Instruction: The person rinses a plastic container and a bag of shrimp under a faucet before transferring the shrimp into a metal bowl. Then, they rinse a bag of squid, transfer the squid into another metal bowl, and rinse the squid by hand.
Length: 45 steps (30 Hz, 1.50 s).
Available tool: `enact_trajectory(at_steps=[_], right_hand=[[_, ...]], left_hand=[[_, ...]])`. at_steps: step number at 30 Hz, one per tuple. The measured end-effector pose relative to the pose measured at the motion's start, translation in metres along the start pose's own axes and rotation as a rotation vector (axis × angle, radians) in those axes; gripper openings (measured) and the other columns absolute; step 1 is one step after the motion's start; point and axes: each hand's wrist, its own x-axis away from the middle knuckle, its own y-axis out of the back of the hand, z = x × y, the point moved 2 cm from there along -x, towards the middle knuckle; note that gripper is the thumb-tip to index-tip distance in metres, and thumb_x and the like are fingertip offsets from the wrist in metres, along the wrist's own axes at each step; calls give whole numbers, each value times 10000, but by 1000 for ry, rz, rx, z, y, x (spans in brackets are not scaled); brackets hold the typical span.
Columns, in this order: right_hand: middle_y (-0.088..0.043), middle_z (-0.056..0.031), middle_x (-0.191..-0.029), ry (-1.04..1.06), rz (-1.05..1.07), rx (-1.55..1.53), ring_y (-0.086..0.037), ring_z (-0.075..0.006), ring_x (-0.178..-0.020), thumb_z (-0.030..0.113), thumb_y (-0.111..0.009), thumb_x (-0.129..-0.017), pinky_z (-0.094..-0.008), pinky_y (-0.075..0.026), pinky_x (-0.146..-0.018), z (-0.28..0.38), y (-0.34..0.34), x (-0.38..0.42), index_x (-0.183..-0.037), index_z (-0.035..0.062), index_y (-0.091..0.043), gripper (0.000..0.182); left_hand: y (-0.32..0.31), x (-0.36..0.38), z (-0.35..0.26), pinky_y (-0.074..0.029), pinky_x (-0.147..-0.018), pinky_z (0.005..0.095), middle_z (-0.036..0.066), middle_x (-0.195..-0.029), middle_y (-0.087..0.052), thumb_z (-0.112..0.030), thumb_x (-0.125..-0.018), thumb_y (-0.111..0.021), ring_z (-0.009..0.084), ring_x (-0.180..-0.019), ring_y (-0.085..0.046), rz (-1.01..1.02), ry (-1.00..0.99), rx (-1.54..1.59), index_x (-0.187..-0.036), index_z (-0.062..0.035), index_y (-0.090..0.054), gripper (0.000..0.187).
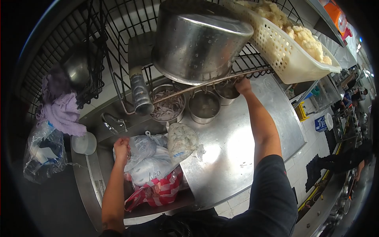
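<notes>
My right hand (242, 85) reaches to the rim of a small steel pot (227, 94) at the back of the counter, its fingers closed at the edge and partly hidden by the rack. Beside it stands a second steel pot (203, 117) with cloudy liquid, then a third pot (167, 116) full of pale strips. My left hand (122, 151) is curled closed over the sink, next to a clear plastic bag (143, 147); what it holds, if anything, is hidden. A white bag (152, 170) and a red-and-white striped bag (160, 191) lie in the sink.
Overhead, a wire rack (252, 59) bears a large pot (197, 45) and a white crate (284, 53) of cauliflower. A filled clear bag (182, 141) sits at the sink's edge, near the faucet (115, 123). Another person (347, 162) stands far right.
</notes>
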Motion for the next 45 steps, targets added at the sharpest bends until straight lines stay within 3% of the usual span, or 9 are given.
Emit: enact_trajectory(at_steps=[7, 10, 15, 22, 29, 36, 39, 42, 45], right_hand=[[-704, -174, -1128, 314, -7, 240, -668, -345, -1072, 292, -679, -834, -429, -504, -988, 52, -5, 43, -1280, 193, -659, 457], [-675, -219, -1182, 170, 386, 271, -621, -388, -1153, 200, -653, -813, -443, -517, -979, 92, 15, 55, -1237, 74, -641, 442], [-532, -249, -1411, 31, 749, 417, -499, -343, -1341, 283, -627, -861, -402, -417, -1119, 81, -14, 27, -1398, 92, -544, 576], [-474, -281, -1451, 125, 317, 404, -506, -433, -1313, 329, -522, -909, -516, -428, -1077, 5, -114, -4, -1406, -7, -487, 601], [-702, -253, -1088, 124, 413, 398, -671, -389, -1076, 261, -565, -888, -469, -521, -971, 28, -80, 12, -1092, -5, -710, 365], [-703, -230, -1099, 34, 191, 255, -673, -381, -1066, 225, -572, -891, -466, -536, -936, 35, -38, 2, -1093, 3, -696, 325], [-706, -211, -1104, 326, 142, 401, -672, -389, -1060, 204, -609, -865, -462, -545, -914, 9, -52, -24, -1082, 2, -701, 310], [-627, -187, -1303, -4, 247, 135, -595, -355, -1208, 262, -622, -838, -432, -485, -1008, 10, -25, -20, -1358, 186, -569, 528], [-648, -186, -1270, 142, 475, 359, -635, -348, -1148, 259, -615, -840, -419, -522, -964, 22, -24, -21, -1353, 132, -572, 531]], left_hand=[[-13, -9, -36, -423, -564, 244, -12, -791, -620, -181, -938, -651, 67, -609, -504, -111, -135, -126, -987, -41, -678, 151], [-18, -13, -27, -424, -563, 245, -6, -799, -621, -157, -938, -647, 71, -617, -516, -78, -117, -90, -974, -44, -674, 122], [-25, -7, -15, -410, -543, 227, 1, -744, -616, -90, -937, -632, 73, -605, -525, -23, -115, 64, -967, -21, -656, 79], [-1, 5, -7, -393, -530, 218, 13, -739, -615, -73, -923, -630, 67, -598, -513, -41, -52, 59, -971, -12, -662, 84], [17, 10, -1, -399, -532, 211, 16, -749, -627, -116, -946, -641, 55, -604, -512, -60, -57, 44, -965, -30, -670, 93], [12, 8, -9, -411, -555, 206, 10, -761, -632, -103, -944, -632, 51, -611, -513, -2, -59, 33, -969, -30, -664, 83], [3, 7, -11, -419, -560, 214, 8, -757, -629, -74, -935, -611, 51, -622, -518, -4, -59, 30, -978, -34, -665, 79], [-9, 2, -8, -425, -572, 215, 8, -764, -632, -57, -930, -596, 56, -632, -523, 46, -82, 28, -992, -34, -668, 98], [-15, 1, -3, -428, -585, 211, 12, -782, -638, -60, -930, -599, 63, -640, -529, 76, -81, 34, -999, -31, -666, 101]])
